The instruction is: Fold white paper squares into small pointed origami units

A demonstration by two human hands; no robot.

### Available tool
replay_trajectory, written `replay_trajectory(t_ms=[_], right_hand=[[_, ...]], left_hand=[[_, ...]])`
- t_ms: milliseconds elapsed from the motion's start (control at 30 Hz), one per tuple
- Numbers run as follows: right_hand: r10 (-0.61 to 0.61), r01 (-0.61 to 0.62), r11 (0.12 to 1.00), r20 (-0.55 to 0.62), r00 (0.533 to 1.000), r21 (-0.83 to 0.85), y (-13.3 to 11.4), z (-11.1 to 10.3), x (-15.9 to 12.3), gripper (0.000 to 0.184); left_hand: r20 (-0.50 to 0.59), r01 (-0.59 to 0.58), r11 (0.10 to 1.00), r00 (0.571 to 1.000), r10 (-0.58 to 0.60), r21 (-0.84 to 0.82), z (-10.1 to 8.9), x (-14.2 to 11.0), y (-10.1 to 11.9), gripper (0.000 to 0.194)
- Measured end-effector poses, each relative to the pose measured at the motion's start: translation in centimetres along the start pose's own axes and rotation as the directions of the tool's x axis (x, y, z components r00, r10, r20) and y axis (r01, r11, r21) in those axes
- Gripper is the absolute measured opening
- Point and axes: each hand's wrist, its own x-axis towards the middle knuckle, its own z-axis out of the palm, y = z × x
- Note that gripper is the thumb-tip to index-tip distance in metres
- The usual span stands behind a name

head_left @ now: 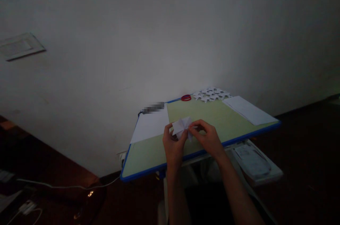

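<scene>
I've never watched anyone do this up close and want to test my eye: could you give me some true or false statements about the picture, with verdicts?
1. The left hand and the right hand both touch the folded white paper. True.
2. The red-handled scissors are in the right hand. False: the red-handled scissors lie near the far edge of the desk.
3. The desk has a blue rim. True.
4. The group of folded paper pieces lies at the desk's near left corner. False: the group of folded paper pieces lies at the far side, toward the right.
5. White sheets lie on the desk's right side. True.
</scene>
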Motion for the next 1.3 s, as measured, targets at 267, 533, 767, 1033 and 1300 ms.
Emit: replay_trajectory(t_ms=[267,533,767,1033,1300], right_hand=[[0.018,-0.018,1.0,0.0,1.0,0.005,0.04,0.02,-0.07,0.012],[0.041,-0.041,0.999,0.016,0.999,0.014,-0.1,0.01,-0.1,0.011],[0.047,-0.047,0.999,-0.004,0.999,0.014,-0.16,0.02,-0.06,0.01],[0.052,-0.052,0.999,0.001,0.999,-0.001,0.0,0.14,-0.06,0.012],[0.07,-0.07,0.997,0.0,0.998,0.023,-0.28,0.11,0.0,0.012]], left_hand=[[0.008,0.002,0.999,1.0,-0.002,0.037,-0.18,-0.04,-0.24,0.052],[0.005,0.002,1.0,1.0,-0.002,0.024,-0.09,-0.03,-0.1,0.046],[0.038,0.008,1.0,0.999,-0.008,0.0,-0.12,-0.01,-0.01,0.048],[0.024,-0.007,1.0,1.0,0.007,0.013,-0.2,0.1,-0.45,0.049],[0.043,0.002,1.0,0.999,-0.001,-0.016,-0.27,0.2,-0.53,0.051]])
